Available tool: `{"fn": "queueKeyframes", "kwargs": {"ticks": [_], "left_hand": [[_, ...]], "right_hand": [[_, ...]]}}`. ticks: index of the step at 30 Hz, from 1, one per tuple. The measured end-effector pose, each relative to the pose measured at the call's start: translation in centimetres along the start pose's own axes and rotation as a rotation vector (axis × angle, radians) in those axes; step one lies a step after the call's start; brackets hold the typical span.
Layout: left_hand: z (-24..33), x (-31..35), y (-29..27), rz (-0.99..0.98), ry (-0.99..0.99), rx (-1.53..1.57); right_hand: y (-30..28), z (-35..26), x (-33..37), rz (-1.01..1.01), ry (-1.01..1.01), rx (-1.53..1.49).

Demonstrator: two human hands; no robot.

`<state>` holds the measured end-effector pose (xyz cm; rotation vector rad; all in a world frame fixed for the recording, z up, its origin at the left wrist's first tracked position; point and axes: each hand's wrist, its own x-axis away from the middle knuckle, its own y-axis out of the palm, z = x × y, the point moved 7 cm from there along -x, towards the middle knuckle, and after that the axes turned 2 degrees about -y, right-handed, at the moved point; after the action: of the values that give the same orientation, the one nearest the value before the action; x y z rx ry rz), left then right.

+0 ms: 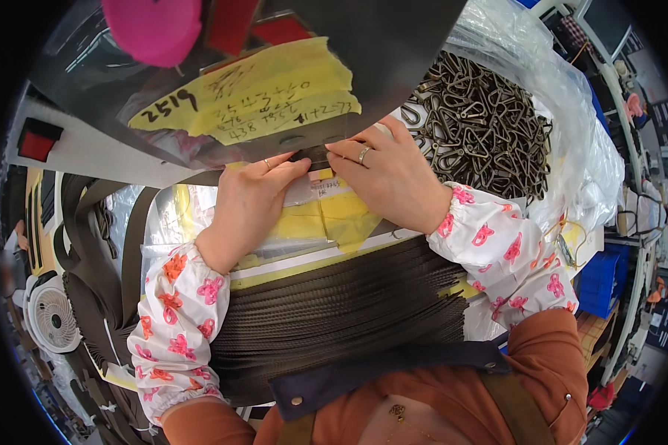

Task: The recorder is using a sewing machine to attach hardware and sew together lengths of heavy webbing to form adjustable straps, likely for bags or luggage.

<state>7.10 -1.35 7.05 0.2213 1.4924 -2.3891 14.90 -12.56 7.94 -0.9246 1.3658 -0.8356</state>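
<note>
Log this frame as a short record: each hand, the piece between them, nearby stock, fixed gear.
left_hand: fingertips at the dark strip, under the machine's edge
right_hand: ringed, fingertips at the strip's other side
dark strip: between the hands, mostly hidden; grip unclear
dark straps: layered row between the forearms
metal loops: loose pile right of the right hand, beside clear plastic
machine: dark, bears handwritten yellow tape
fan: white, far left

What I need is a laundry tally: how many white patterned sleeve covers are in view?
2: the left sleeve cover is worn just behind the left hand, the right sleeve cover just behind the right hand. Others could be hidden in the cluttered surroundings.
</note>
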Motion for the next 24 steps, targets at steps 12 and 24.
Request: {"fn": "queueKeyframes", "kwargs": {"ticks": [12,24], "left_hand": [[-0.1,0.7,-0.4,-0.054,0.016,-0.061],[0.1,1.1,0.1,-0.008,0.127,-0.067]], "right_hand": [[-0.6,-0.6,-1.2,-0.011,-0.008,0.012],[-1.4,-0.9,-1.3,-0.055,-0.050,-0.065]]}}
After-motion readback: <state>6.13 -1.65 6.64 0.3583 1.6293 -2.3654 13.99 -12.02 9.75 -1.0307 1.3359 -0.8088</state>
